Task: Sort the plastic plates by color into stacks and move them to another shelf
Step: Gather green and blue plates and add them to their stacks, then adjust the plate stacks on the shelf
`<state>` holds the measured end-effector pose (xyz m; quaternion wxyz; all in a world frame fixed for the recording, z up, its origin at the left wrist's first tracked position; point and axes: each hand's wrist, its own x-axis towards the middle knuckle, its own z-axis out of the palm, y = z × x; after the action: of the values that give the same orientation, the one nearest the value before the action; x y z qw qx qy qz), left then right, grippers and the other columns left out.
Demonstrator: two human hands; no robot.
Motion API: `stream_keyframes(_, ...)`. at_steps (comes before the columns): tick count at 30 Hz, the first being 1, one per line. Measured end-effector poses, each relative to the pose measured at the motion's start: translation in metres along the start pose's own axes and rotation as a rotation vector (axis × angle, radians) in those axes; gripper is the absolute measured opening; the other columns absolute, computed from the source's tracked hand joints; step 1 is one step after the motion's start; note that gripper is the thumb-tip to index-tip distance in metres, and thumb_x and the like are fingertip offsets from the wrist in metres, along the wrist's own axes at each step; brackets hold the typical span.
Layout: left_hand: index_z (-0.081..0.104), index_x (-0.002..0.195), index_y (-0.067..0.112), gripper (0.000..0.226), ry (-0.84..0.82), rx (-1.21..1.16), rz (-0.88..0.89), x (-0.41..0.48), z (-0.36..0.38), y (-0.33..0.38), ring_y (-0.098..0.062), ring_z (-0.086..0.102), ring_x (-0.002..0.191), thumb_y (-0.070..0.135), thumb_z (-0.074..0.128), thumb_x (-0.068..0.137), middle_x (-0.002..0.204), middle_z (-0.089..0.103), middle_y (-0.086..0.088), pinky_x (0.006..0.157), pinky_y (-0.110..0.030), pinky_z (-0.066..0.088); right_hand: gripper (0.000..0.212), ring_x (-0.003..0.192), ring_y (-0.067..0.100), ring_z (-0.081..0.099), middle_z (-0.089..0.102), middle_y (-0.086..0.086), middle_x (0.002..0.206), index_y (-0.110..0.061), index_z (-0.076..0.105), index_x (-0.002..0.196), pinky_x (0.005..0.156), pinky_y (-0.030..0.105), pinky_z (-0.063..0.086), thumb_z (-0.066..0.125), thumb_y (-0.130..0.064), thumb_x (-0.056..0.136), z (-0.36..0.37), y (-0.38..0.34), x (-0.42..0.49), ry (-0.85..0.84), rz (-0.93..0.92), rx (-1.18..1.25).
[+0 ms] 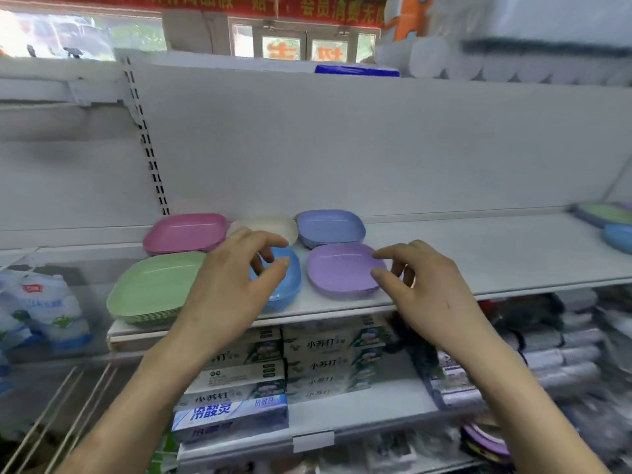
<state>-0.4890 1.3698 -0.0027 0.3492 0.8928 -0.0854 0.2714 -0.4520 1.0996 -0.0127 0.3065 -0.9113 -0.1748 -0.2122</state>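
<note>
Shop aisle, white metal shelving. Nearest, on the lower tier: toothpaste cartons (239,408), stacked flat.

Above them, the plate shelf (478,254), smooth painted metal with bare run to the right.

Left hand (236,271) hovers over the blue stack (285,285), thumb and fingers loosely curled and parted, holding nothing. Contact with the rim cannot be told.

Right hand (424,285) is at the right edge of the purple stack (342,268), same loose curl, nothing held.

Front row, left to right: green stack (154,289), blue, purple. Back row against the panel: pink stack (186,232), cream plate (273,224), periwinkle stack (328,227). Colours look already separated.

Handling, by judgement: thin rounded-square plastic, light, stiff, not fragile. Nested plates will likely slide on each other and on the metal. Best taken by opposite rims, thumb on top and fingers under the bottom plate, so the whole stack lifts together.

Far right: more plates (605,215), blurred, green over purple with a blue one beside.

Top tier: paper rolls (427,59).
</note>
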Motion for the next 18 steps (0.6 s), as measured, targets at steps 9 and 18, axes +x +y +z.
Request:
stream_keyframes(9, 0.070, 0.108, 0.038, 0.016, -0.127, -0.218, 0.124, 0.011, 0.156, 0.151, -0.004, 0.061, 0.090, 0.031, 0.067, 0.094, 0.097, 0.061, 0.016, 0.076, -0.019, 0.044, 0.022, 0.078, 0.004, 0.058, 0.058, -0.010, 0.087, -0.032, 0.071, 0.115, 0.080, 0.032, 0.048, 0.066, -0.036, 0.094, -0.155, 0.135, -0.067, 0.155, 0.116, -0.090)
stream_keyframes(18, 0.070, 0.112, 0.038, 0.017, -0.321, -0.360, 0.270, 0.012, 0.304, 0.296, 0.000, 0.060, 0.093, 0.032, 0.066, 0.096, 0.100, 0.063, 0.015, 0.078, -0.017, 0.044, 0.021, 0.082, 0.004, 0.058, 0.060, -0.012, 0.092, -0.030, 0.069, 0.116, 0.076, 0.028, 0.049, 0.063, -0.039, 0.097, -0.295, 0.251, -0.155, 0.285, 0.334, -0.204)
